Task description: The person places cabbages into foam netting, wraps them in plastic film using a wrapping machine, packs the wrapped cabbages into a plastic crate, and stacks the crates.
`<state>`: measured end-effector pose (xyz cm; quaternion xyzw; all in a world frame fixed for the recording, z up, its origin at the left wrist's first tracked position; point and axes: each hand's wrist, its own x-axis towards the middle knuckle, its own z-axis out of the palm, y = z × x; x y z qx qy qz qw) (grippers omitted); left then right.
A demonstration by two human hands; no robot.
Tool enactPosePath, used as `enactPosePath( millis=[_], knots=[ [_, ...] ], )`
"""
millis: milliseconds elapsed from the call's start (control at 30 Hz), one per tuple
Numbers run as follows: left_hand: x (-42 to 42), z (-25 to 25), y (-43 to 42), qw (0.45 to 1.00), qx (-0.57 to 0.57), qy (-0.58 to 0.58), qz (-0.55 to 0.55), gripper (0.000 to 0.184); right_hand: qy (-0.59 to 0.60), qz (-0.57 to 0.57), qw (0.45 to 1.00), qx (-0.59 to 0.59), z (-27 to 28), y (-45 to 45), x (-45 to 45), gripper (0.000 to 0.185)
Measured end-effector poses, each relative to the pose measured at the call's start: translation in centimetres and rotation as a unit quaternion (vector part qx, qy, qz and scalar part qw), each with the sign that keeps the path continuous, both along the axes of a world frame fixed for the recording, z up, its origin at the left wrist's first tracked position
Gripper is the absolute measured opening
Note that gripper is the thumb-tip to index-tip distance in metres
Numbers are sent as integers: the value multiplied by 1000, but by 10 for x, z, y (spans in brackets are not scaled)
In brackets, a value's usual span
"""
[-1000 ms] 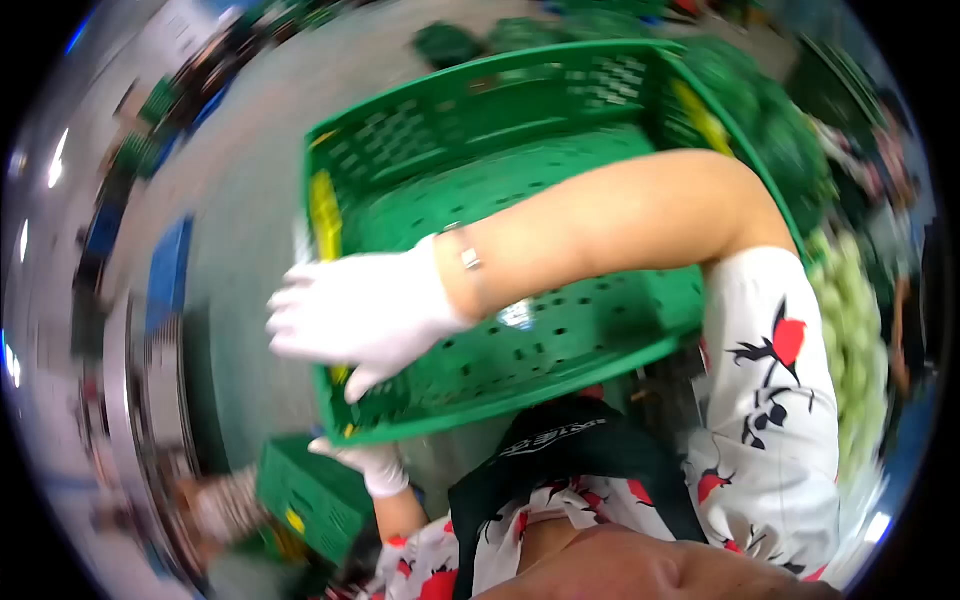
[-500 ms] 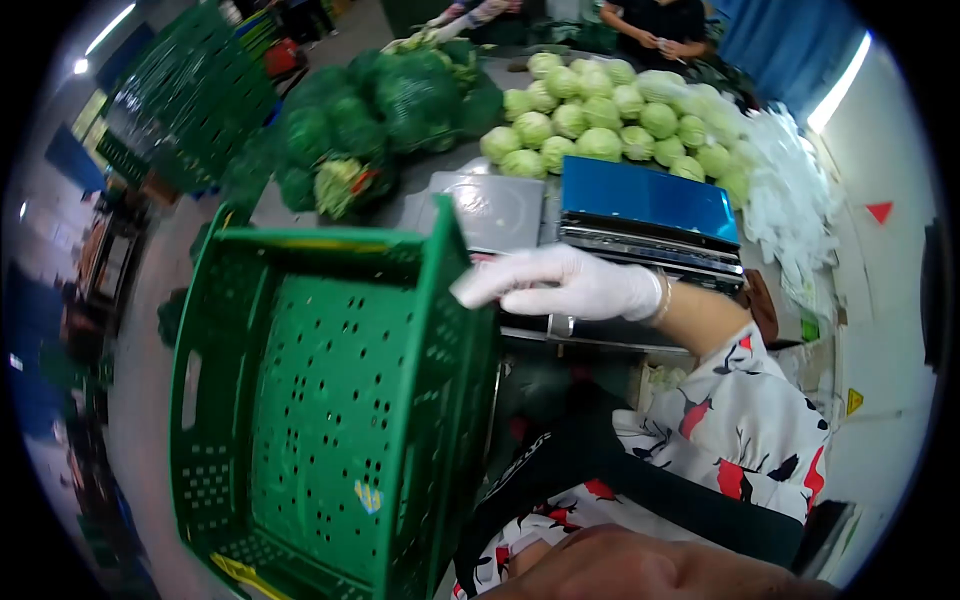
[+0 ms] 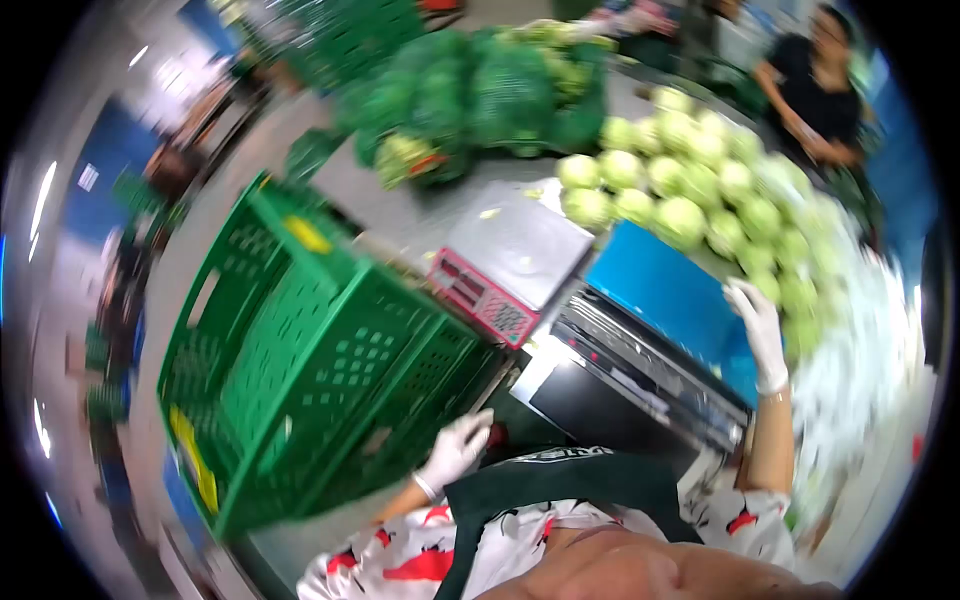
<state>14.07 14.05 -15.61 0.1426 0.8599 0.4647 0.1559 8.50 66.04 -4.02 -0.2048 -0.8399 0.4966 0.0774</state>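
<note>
My left hand (image 3: 456, 450), in a white glove, hangs in front of my apron beside the green crates (image 3: 335, 345). Its fingers are loosely bent, with nothing seen in them. My right hand (image 3: 757, 325), also gloved, is over the right end of a blue panel (image 3: 655, 283) on a dark machine (image 3: 620, 385). Its fingers stretch towards the pale green cabbages (image 3: 679, 223), and no object shows in it. Whether it touches the panel or a cabbage I cannot tell. Left of the machine stands a scale (image 3: 515, 250) with a pink keypad.
Green mesh sacks (image 3: 510, 95) of vegetables lie at the back of the table. Clear plastic bags (image 3: 865, 340) heap up on the right. A person in black (image 3: 820, 90) sits beyond the cabbages, and another person's gloved hand (image 3: 640, 20) is by the sacks.
My right hand has moved from the crate's edge rightwards to the blue panel by the cabbages. My left hand has come into view. The view has turned, and the scale shows more fully.
</note>
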Motion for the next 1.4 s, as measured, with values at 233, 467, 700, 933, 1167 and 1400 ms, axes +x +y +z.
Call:
enactPosePath(
  millis=[233,467,700,933,1167,1400],
  knots=[
    [-43,274,7,902,-93,392,157,25,81,226,971,11,11,-16,-114,37],
    [-206,327,-167,787,-385,442,190,36,175,421,889,-38,114,-203,-174,35],
    [-323,276,-311,667,-621,314,265,77,260,482,793,266,158,-394,-240,59],
    [-334,231,-346,805,-409,340,262,54,102,547,710,432,161,-530,-259,51],
    [-331,233,-344,800,-406,345,277,44,95,533,773,330,152,-481,-318,47],
    [-335,232,-345,814,-366,348,287,50,56,509,808,290,158,-456,-307,70]
  ],
)
